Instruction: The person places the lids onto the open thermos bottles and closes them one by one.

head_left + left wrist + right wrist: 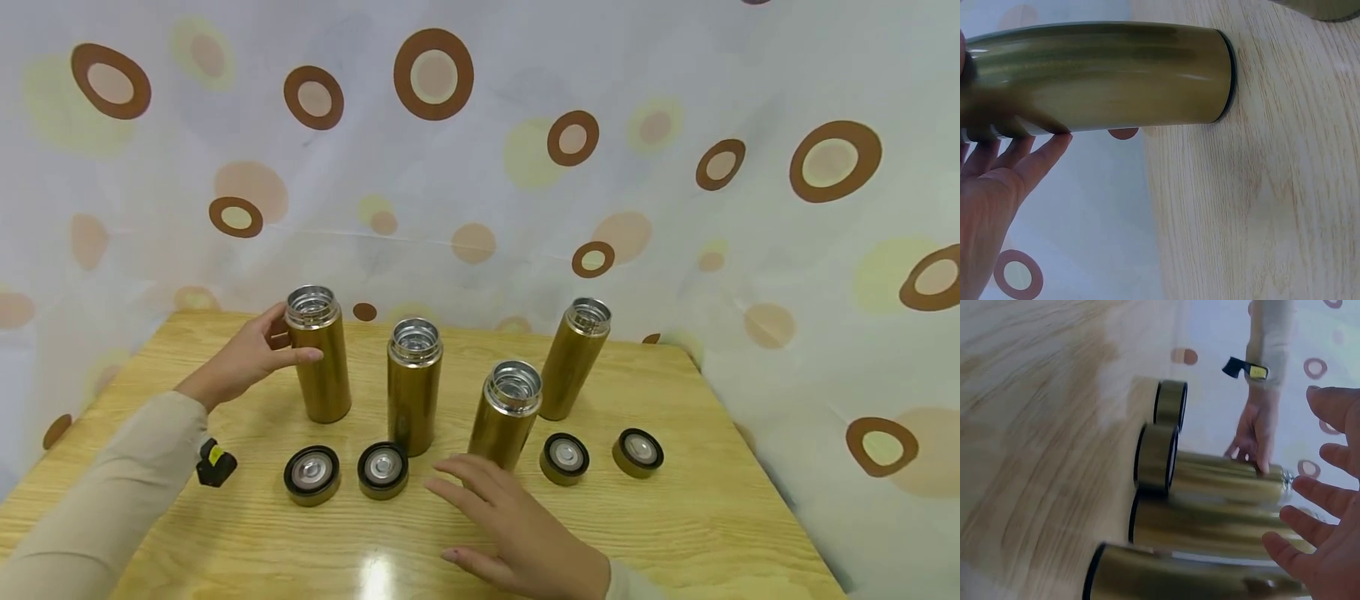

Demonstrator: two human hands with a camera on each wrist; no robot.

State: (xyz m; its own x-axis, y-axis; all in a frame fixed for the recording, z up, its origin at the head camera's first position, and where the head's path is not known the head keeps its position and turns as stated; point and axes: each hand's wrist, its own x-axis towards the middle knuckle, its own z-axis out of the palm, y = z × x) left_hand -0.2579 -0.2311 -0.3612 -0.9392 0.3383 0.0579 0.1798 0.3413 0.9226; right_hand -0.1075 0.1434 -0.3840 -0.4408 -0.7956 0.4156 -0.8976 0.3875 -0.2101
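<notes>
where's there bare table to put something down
The table is bare right of the rightmost lid, out to the table's right edge. Another free patch lies in front of the two left lids, between the left sleeve and the right hand. It is crowded around the two middle bottles.

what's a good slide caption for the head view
Left hand holds one of four lidless gold flasks, right hand near another, four lids on the wooden table.
</notes>
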